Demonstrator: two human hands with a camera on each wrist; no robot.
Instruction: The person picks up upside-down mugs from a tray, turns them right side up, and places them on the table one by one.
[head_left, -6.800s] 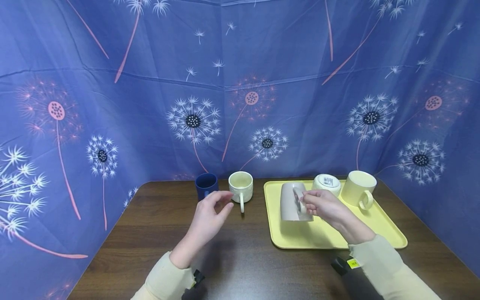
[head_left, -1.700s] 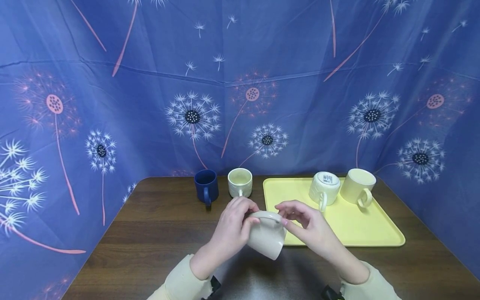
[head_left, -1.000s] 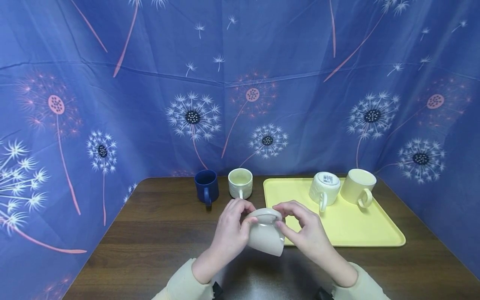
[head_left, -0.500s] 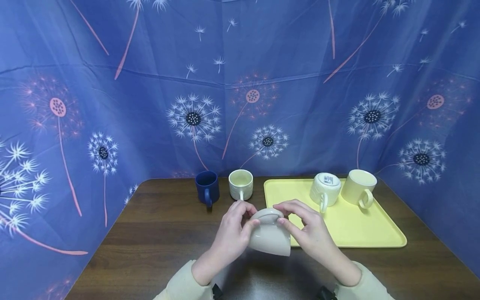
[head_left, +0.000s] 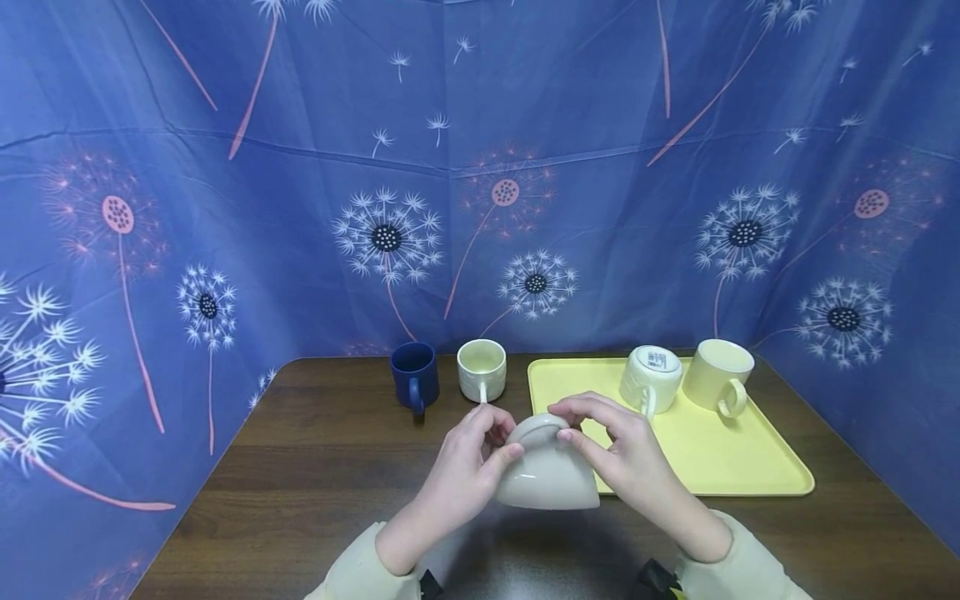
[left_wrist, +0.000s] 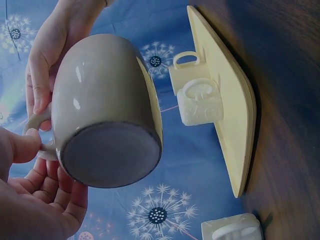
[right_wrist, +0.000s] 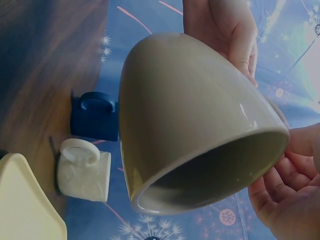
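Observation:
Both hands hold a glossy beige-grey mug [head_left: 551, 483] on its side above the table, its handle turned up. My left hand [head_left: 467, 467] pinches the handle near the base end between thumb and fingers. Near the mouth end, my right hand [head_left: 618, 442] has its thumb and fingers at the same handle. The left wrist view shows the flat base of the mug [left_wrist: 107, 85]. In the right wrist view the mouth of the mug [right_wrist: 200, 100] faces the camera, with a dark interior and no visible contents.
A yellow tray [head_left: 735, 467] lies right, bearing an upside-down white embossed mug [head_left: 648, 379] with a base label and a larger cream mug [head_left: 708, 383], apparently upside down. Upright at the back left are a navy mug [head_left: 414, 375] and another white embossed mug [head_left: 480, 375].
Earlier the right hand alone held the mug by its handle over the tray; now both hands hold it nearer the person. During the last second its mouth end has swung rightward.

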